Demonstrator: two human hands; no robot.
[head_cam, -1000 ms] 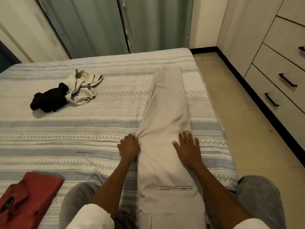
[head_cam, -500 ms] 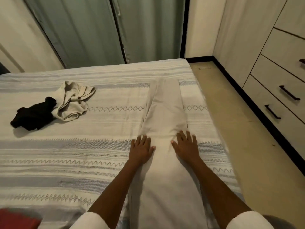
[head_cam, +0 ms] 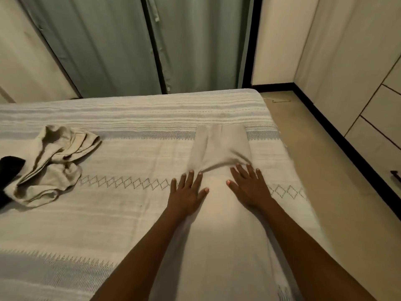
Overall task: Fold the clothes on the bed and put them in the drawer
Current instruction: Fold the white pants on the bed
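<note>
Pressing both flat, spread palms, left hand [head_cam: 187, 193] and right hand [head_cam: 249, 186], on the beige trousers [head_cam: 219, 148], we grip nothing. We risk the ridge bunching ahead of our fingertips setting a crease

Illumination dim and warm, with a yellowish cast throughout. Brightest patch lies on the pale trousers [head_cam: 219, 148] between the thumbs of the left hand [head_cam: 187, 195] and right hand [head_cam: 249, 187], suggesting a source above and behind the camera. Soft shadows fall along the forearms, nearer than the fingers. Motion blur smears the cloth ridge just beyond the fingertips and the bedspread [head_cam: 130, 213] pattern toward the near corners. Wide-angle distortion bows the curtain [head_cam: 108, 44] and wall lines (most marked at frame edges). Overall detail soft, slightly grainy.
</note>
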